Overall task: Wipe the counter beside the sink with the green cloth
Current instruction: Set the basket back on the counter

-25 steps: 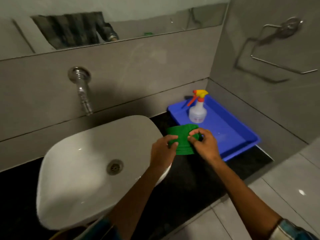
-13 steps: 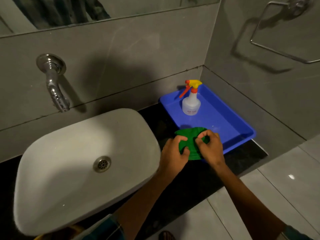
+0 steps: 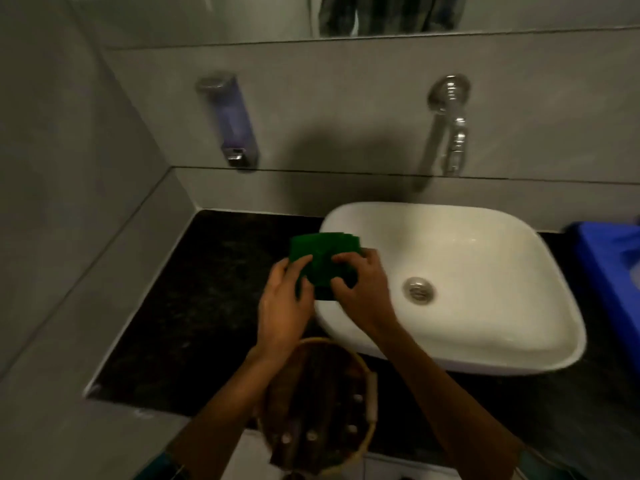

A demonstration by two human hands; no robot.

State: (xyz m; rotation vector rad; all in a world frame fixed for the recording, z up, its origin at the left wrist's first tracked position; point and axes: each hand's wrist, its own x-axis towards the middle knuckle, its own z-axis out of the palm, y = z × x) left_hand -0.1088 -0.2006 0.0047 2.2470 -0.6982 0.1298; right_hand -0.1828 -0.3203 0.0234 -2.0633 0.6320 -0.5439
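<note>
A folded green cloth (image 3: 322,258) is held in the air over the left rim of the white sink (image 3: 485,271). My left hand (image 3: 284,306) grips its left edge and my right hand (image 3: 363,289) grips its right side; both hands cover the cloth's lower part. The black stone counter (image 3: 207,289) stretches left of the sink to the grey wall corner, below and left of the cloth.
A soap dispenser (image 3: 230,123) hangs on the back wall above the left counter. A chrome tap (image 3: 450,123) juts out over the sink. A blue tray (image 3: 609,261) lies at the right edge. A round bin (image 3: 318,407) sits below the counter front.
Both hands have carried the cloth from beside the blue tray on the right across to the sink's left side. My view has swung left, so the left counter and dispenser now show.
</note>
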